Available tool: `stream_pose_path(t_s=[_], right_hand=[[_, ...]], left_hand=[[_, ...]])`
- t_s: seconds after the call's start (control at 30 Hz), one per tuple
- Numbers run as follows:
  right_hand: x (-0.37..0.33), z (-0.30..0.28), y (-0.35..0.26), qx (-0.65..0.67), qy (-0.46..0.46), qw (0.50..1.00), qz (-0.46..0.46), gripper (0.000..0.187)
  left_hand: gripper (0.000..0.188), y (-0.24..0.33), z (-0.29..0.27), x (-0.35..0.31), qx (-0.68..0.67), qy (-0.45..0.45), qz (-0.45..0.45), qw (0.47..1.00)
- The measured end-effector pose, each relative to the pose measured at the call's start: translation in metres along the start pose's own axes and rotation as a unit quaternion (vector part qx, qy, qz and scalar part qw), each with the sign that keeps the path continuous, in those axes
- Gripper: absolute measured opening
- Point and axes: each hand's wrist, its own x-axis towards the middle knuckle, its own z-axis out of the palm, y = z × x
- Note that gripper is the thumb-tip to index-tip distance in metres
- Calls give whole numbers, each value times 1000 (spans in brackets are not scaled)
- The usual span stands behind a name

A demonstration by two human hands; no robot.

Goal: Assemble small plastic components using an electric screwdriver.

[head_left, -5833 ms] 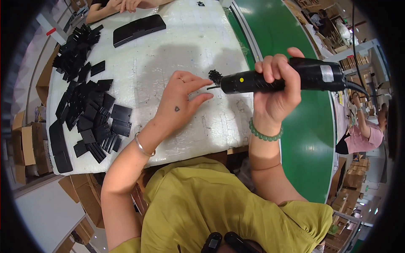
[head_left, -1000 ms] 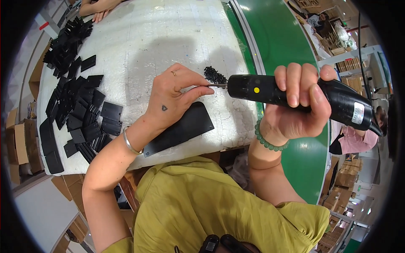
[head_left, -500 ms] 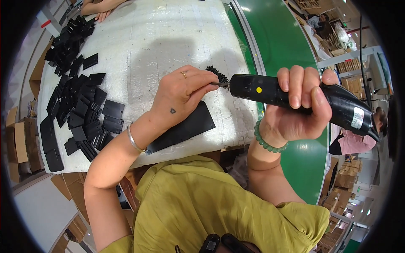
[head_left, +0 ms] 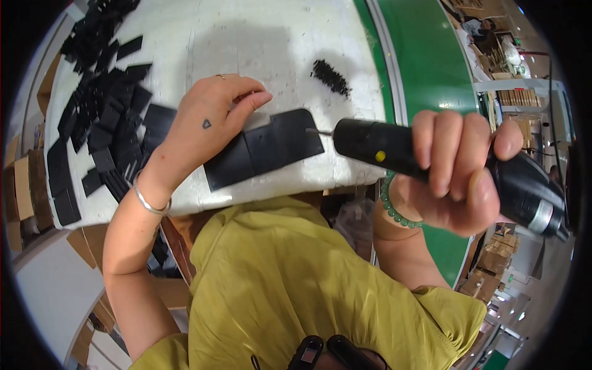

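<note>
My left hand (head_left: 209, 117) hovers over a long black panel (head_left: 287, 139), its fingers bent and the thumb and index tips close together. Whatever lies between those tips, if anything, is too small to tell. A seam crosses the panel, which lies flat near the table's front edge. In my right hand (head_left: 456, 169) is a black electric screwdriver (head_left: 376, 145), gripped round its body and held level. Its thin metal bit points left, above the panel's right end. A pile of small black screws (head_left: 331, 78) lies beyond the panel.
Many black plates (head_left: 108, 123) are heaped along the left side of the white padded table (head_left: 246, 37). A green surface (head_left: 431, 68) with a metal rail runs along the right. Cardboard boxes (head_left: 31, 185) stand at the left, and more are stacked beyond the right side.
My left hand has moved left, away from the bit it was pinching at. The screwdriver has dropped relative to the screw pile and now points over the panel. A co-worker's arm has left view.
</note>
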Motion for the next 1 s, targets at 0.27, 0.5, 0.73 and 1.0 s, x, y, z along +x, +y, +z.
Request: stream_pose_path(t_s=[0.27, 0.5, 0.73, 1.0], right_hand=[[-27, 31, 27, -32, -47, 995, 82, 32], [-27, 43, 30, -55, -55, 991, 112, 30], [-15, 51, 30, -79, -96, 981, 152, 31], [-16, 53, 37, -96, -101, 979, 150, 30]], left_hand=[[44, 1, 14, -37, 34, -16, 13, 999], [42, 8, 11, -38, 14, -80, -77, 994], [42, 5, 13, -39, 4, -70, -78, 994], [41, 5, 14, -41, -16, -72, -95, 993]])
